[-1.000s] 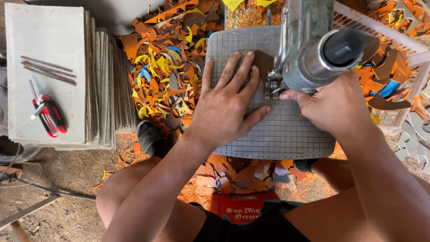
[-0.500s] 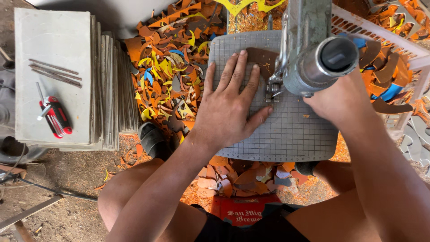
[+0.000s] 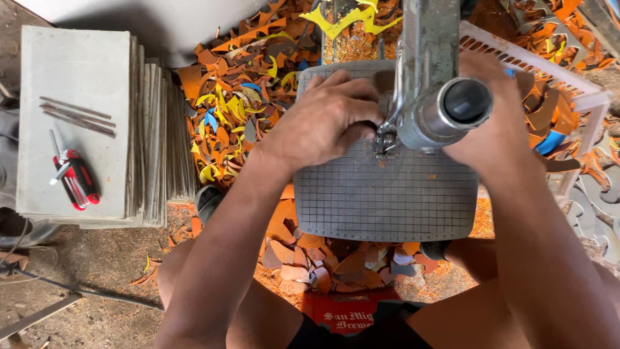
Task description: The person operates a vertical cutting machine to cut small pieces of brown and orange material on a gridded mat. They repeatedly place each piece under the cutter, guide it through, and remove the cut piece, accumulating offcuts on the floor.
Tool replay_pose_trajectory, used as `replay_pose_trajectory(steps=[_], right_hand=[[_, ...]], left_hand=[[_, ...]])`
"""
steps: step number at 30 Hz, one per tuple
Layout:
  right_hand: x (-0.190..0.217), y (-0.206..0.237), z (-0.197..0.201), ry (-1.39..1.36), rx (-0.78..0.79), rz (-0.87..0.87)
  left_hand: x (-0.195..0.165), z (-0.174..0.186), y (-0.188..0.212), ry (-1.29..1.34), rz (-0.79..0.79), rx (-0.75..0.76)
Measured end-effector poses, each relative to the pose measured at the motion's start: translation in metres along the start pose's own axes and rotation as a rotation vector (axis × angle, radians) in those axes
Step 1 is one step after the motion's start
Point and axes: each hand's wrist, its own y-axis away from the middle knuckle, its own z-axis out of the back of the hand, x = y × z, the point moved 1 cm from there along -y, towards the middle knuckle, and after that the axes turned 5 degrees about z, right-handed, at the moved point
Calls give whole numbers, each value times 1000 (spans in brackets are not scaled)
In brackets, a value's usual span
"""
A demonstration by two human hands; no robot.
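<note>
I sit at a scroll saw with a grey gridded table (image 3: 387,207). My left hand (image 3: 326,119) rests on the table's far part, its fingers curled down beside the blade (image 3: 384,141) and pressing on a thin brown piece (image 3: 386,79), which is mostly covered. The saw's grey upper arm and its round motor end (image 3: 452,110) hang over the table. My right hand (image 3: 500,129) lies to the right of the blade, with its fingers hidden behind that arm.
A stack of grey sheets (image 3: 71,71) at the left carries a red folding key set (image 3: 76,182) and thin metal rods (image 3: 77,116). Orange, yellow and blue offcuts (image 3: 236,103) are heaped behind and under the table. A white plastic crate (image 3: 555,81) stands at the right.
My left hand was spread flat on the brown piece; its fingers have curled in and moved close to the blade. My right hand has stayed behind the saw arm.
</note>
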Motion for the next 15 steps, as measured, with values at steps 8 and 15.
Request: replay_pose_trajectory(steps=[8, 15], right_hand=[[-90, 66, 44, 229, 54, -797], [-36, 102, -39, 279, 1278, -746]], left_hand=[[7, -5, 10, 13, -89, -6], [9, 24, 56, -203, 127, -57]])
